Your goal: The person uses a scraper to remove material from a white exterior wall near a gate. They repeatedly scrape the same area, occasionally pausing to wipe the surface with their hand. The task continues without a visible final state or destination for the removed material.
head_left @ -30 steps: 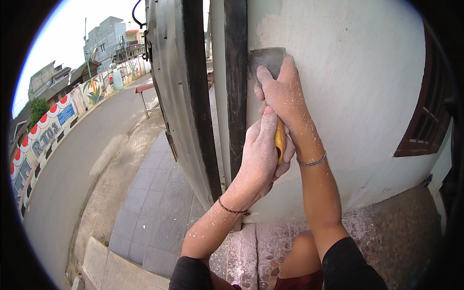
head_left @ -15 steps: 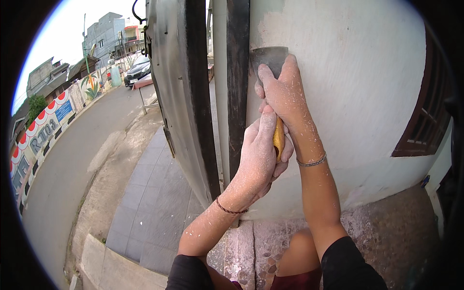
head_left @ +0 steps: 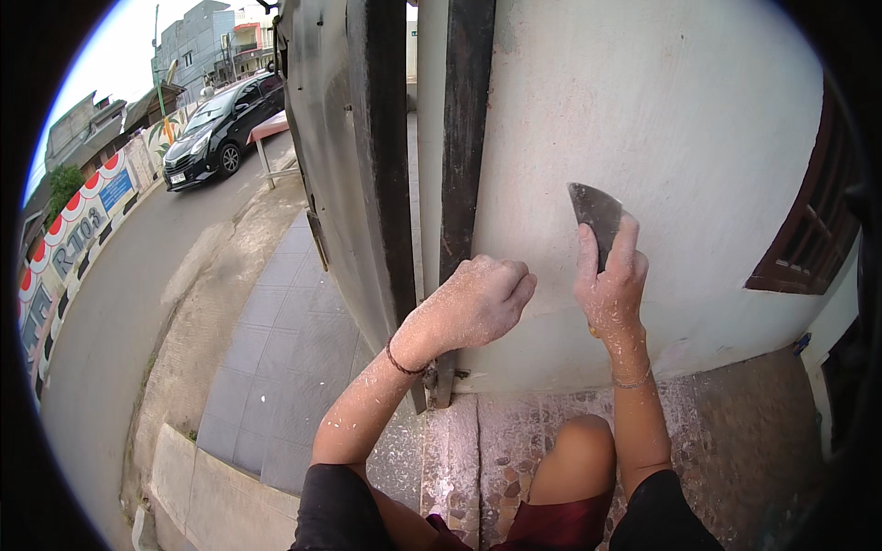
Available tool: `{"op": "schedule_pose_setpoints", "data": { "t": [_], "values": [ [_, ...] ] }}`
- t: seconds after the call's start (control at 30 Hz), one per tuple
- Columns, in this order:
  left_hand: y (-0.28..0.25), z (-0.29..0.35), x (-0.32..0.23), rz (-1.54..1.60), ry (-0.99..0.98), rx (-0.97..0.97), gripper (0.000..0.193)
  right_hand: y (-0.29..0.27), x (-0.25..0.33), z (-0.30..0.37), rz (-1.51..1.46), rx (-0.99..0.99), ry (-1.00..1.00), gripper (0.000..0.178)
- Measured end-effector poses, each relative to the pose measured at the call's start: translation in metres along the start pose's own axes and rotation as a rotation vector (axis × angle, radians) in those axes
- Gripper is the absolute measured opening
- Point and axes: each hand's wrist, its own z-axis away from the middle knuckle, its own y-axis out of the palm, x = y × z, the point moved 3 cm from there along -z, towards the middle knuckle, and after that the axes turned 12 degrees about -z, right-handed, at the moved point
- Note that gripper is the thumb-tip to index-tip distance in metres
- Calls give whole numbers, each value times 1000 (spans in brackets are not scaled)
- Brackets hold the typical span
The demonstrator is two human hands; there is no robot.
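My right hand (head_left: 614, 286) grips a putty knife (head_left: 599, 213) with a wide grey metal blade, thumb and index finger along the blade. Its blade points up and is turned partly edge-on, in front of the white wall (head_left: 698, 184). A bit of the yellow handle shows at the heel of that hand. To the left, my left hand (head_left: 482, 301) is curled into a fist beside the foot of a dark post (head_left: 466, 138), with nothing sticking out of it. Both hands and forearms are covered with pale dust and flakes.
A metal gate panel (head_left: 322, 147) with a dark frame stands left of the post. Grey tiles (head_left: 289, 349) and a road (head_left: 119, 340) with a black car (head_left: 220, 129) lie beyond. At right is a brown window frame (head_left: 799, 239). Pale flakes dot the stone-patterned floor (head_left: 524, 459).
My left hand has let go of the putty knife's handle and moved down-left. My right hand has lowered the knife rightward and tilted its blade away from the wall's upper part. The car has come nearer.
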Motion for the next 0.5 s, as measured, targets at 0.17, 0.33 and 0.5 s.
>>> {"op": "schedule_pose_setpoints", "data": {
  "t": [0.17,0.33,0.5],
  "values": [
    [14,-6,3,-26,216,-341,53,0,-15,71,-397,357,464,27],
    [27,-30,19,376,-30,-76,40,-1,-24,95,-662,384,814,31],
    [25,-34,10,425,-61,-193,26,-5,-16,93,-917,260,907,51]
  ]
}}
